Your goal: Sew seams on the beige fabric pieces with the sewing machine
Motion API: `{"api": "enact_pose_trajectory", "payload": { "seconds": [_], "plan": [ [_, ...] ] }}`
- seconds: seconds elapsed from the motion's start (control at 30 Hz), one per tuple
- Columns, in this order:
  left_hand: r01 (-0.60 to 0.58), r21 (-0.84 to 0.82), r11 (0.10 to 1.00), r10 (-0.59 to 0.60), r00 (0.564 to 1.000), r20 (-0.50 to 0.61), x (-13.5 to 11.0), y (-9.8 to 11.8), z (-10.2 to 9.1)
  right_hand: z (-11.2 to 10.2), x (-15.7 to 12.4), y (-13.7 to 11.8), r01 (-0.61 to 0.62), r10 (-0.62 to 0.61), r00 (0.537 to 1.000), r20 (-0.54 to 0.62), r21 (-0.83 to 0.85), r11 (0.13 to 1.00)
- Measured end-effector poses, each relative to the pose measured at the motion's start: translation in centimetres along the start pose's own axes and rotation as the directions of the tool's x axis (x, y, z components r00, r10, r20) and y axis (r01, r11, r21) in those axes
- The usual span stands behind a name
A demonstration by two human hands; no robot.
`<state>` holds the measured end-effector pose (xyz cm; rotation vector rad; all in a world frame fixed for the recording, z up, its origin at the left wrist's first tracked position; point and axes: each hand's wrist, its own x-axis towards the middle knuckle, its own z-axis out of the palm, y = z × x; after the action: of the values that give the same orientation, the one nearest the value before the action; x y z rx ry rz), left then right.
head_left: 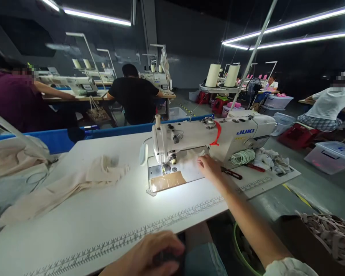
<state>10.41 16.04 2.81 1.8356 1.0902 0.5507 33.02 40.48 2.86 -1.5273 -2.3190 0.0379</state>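
A white Juki sewing machine [218, 136] stands on a white table [109, 214]. My right hand [208, 165] reaches under the machine's arm and rests with curled fingers on a small pale fabric piece [189, 166] lying on the lit bed. A tan patch [167, 181] lies beside the needle plate. My left hand [149, 255] is low at the table's near edge, its fingers wrapped round a dark object I cannot make out. A long beige cloth [74, 182] lies left of the machine.
Red-handled scissors [254, 167], black snips [232, 173] and a coil of pale green cord [243, 156] lie right of the machine. A box of beige strips [330, 232] sits at lower right. Other people sit at machines behind, with plastic bins [330, 155] on the floor.
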Motion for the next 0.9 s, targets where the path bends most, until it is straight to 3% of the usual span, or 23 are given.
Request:
{"api": "enact_pose_trajectory", "payload": {
  "seconds": [0.07,0.17,0.27,0.33,0.43,0.6,0.77,0.83,0.9],
  "plan": [
    [-0.107,0.097,0.990,0.123,0.976,-0.180,5.1,1.2,-1.4,1.2,0.7,0.2,0.007,-0.007,1.000,-0.021,-0.026,1.000],
    [-0.156,0.271,0.950,0.257,0.883,-0.393,12.7,-0.6,-2.8,2.1,0.2,0.3,0.037,-0.041,0.998,-0.055,-0.064,0.997],
    [-0.018,0.455,0.890,0.307,0.761,-0.571,18.8,-3.3,-3.7,2.1,-0.3,0.8,0.083,-0.090,0.992,-0.093,-0.081,0.993],
    [0.080,0.509,0.857,0.318,0.695,-0.645,21.5,-4.1,-3.9,1.8,-0.3,1.2,0.116,-0.125,0.985,-0.116,-0.082,0.990],
    [0.135,0.519,0.844,0.302,0.681,-0.668,23.7,-3.9,-4.0,1.5,-0.2,1.7,0.165,-0.173,0.976,-0.130,-0.070,0.984],
    [0.168,0.536,0.827,0.242,0.754,-0.611,23.0,-2.8,-3.5,1.3,-0.7,2.2,0.204,-0.208,0.974,-0.094,-0.053,0.978],
    [0.248,0.438,0.864,0.049,0.825,-0.563,16.8,-3.6,-4.1,1.3,-1.0,2.2,0.195,-0.197,0.979,-0.057,-0.043,0.980],
    [0.327,0.376,0.867,-0.060,0.817,-0.573,13.5,-4.1,-5.3,1.4,-0.9,2.2,0.191,-0.192,0.980,-0.044,-0.032,0.981],
    [0.449,0.341,0.826,-0.152,0.760,-0.632,10.3,-4.6,-6.7,1.7,-0.8,2.2,0.196,-0.197,0.980,-0.039,-0.017,0.980]
  ]
}}
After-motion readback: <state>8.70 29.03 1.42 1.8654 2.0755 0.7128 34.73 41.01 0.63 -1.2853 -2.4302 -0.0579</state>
